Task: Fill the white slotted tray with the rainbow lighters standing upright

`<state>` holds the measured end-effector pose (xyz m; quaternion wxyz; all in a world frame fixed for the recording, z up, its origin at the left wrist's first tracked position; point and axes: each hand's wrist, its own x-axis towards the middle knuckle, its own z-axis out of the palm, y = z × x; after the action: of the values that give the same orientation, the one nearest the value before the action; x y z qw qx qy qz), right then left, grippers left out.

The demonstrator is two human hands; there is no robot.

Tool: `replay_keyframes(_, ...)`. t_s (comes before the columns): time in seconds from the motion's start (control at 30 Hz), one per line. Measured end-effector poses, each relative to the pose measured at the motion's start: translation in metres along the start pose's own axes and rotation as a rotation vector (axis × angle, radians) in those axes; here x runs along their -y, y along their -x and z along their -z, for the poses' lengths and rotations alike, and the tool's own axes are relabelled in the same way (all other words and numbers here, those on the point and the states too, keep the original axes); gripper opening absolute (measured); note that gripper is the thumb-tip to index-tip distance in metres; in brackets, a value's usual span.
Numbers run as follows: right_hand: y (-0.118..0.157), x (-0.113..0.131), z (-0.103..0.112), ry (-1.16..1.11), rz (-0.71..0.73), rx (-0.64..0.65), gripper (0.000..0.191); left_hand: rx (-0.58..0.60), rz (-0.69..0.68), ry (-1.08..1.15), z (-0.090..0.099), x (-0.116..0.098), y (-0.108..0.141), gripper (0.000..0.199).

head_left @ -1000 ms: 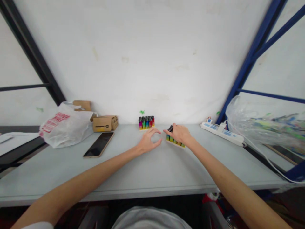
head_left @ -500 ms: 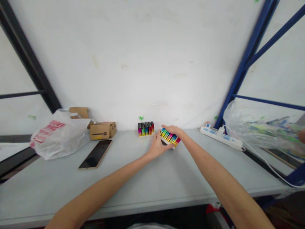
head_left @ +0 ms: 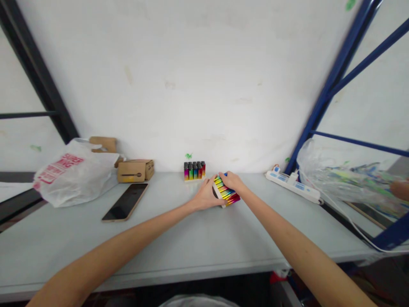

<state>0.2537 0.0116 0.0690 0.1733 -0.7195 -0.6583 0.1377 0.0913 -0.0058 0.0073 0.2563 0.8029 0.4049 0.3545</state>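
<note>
A tray of rainbow-coloured metallic lighters [head_left: 227,192] is tilted between both hands above the table. My left hand [head_left: 206,195] is wrapped round its white base on the left side. My right hand [head_left: 232,181] grips the upper right end of the lighters, its fingers bent over them. Behind and to the left, a second set of colourful lighters with black tops [head_left: 194,171] stands upright in a pale tray near the wall.
On the grey table [head_left: 204,251] are a phone [head_left: 125,202], a cardboard box [head_left: 131,171] and a white plastic bag [head_left: 75,175] at the left. A power strip [head_left: 293,186] and clear plastic bags [head_left: 345,175] are at the right. Another person's hand [head_left: 400,190] shows at the right edge.
The held tray of lighters has turned more steeply, its base now facing left, and come slightly nearer. Both hands have turned with it, still holding on. The view has shifted slightly.
</note>
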Motion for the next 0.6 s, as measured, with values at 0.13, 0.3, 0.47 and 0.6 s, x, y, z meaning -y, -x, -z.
replay_keyframes(0.13, 0.009, -0.011, -0.012, 0.008, -0.025, -0.056, 0.055, 0.101, -0.063, -0.031, 0.008, 0.001, -0.009, 0.119)
replay_keyframes(0.3, 0.013, -0.027, -0.024, -0.012, -0.003, -0.075, 0.052, 0.167, -0.077, -0.06, 0.011, 0.001, -0.014, 0.119)
replay_keyframes(0.47, 0.009, -0.03, -0.026, -0.029, -0.07, -0.067, 0.06, 0.175, -0.062, -0.075, 0.01, 0.006, -0.012, 0.126)
replay_keyframes(0.6, 0.005, -0.034, -0.023, -0.029, -0.089, -0.052, 0.058, 0.189, -0.029, -0.039, 0.009, 0.009, -0.008, 0.132)
